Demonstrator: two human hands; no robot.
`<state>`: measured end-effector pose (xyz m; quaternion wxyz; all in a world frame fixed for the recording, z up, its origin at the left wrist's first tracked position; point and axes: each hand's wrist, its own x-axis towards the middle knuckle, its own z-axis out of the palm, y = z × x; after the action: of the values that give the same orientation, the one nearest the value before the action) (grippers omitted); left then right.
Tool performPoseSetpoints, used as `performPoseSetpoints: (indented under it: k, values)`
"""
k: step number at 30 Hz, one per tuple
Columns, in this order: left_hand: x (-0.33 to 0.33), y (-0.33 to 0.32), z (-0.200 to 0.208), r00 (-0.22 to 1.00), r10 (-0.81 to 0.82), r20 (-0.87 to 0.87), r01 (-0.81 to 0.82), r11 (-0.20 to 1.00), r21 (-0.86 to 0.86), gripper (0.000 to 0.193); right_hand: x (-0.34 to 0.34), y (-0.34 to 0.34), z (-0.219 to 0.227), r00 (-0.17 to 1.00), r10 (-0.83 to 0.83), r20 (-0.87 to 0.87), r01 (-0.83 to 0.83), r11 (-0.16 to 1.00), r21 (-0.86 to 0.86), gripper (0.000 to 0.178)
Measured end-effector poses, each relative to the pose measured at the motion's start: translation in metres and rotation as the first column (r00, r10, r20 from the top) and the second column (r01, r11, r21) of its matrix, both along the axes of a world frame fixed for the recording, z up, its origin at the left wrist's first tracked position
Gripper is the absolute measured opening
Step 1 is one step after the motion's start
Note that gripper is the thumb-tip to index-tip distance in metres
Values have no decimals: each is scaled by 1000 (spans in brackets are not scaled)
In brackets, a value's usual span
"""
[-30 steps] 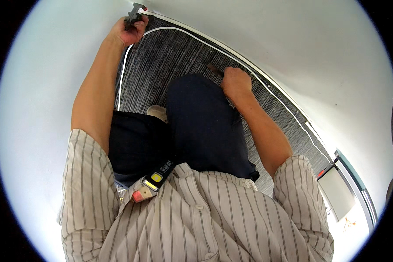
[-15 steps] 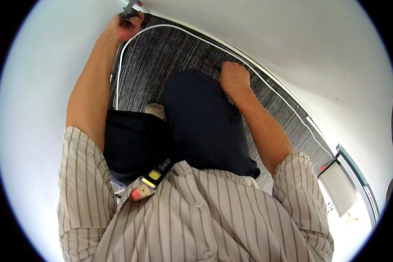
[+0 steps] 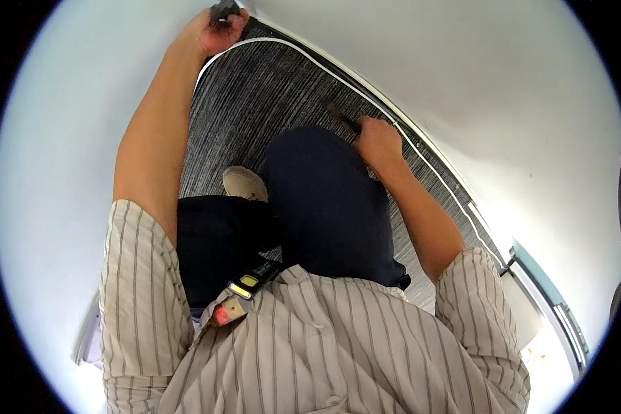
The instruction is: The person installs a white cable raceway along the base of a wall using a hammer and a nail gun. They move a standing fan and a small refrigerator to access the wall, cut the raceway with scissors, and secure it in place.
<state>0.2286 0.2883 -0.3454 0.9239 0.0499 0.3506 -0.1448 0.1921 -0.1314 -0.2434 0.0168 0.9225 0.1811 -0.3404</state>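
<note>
My left hand [image 3: 217, 34] is at the far left, up by the wall corner, with its fingers closed round a dark grey tool [image 3: 223, 12]. The top of the tool runs toward the frame's edge, so its kind is unclear. Just beyond my raised knee, my right hand [image 3: 379, 143] grips a slim tool [image 3: 345, 121] with a black handle and a narrow brownish end, held over the carpet. A white cable [image 3: 303, 52] curves past my left hand and runs along the foot of the wall to the right.
White walls [image 3: 476, 76] close in on both sides above dark striped carpet [image 3: 255, 96]. My bent knee [image 3: 324, 186] and a beige shoe [image 3: 243, 183] take up the middle. At the lower right stands a teal-edged panel [image 3: 538, 276]. A small light [image 3: 241, 288] hangs at my shirt.
My left hand has shifted slightly right and up with its tool, which has turned. My right hand has moved a little down and right, showing more of its tool. My view has shifted slightly.
</note>
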Motion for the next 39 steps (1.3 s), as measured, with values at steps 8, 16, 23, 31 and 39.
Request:
performPoseSetpoints:
  k: [8,16,23,31,39]
  values:
    - [22,-21,2,989,115,-92,-95,976,195,30,15,-23,-29,967,183,-177,-222,947,-232,31]
    - [17,-22,16,989,140,-55,-134,987,93,35,12,-18,-40,964,226,-138,-240,966,-97,35]
    - [28,-34,13,983,156,-94,-150,987,65,30,44,52,-89,846,506,-165,-406,815,414,38]
    - [19,-20,16,991,121,-50,-112,982,154,27,3,180,-25,621,739,-261,-727,668,159,29]
    - [26,-23,7,996,80,30,-82,994,78,26,-58,191,-54,941,178,-290,-123,973,196,33]
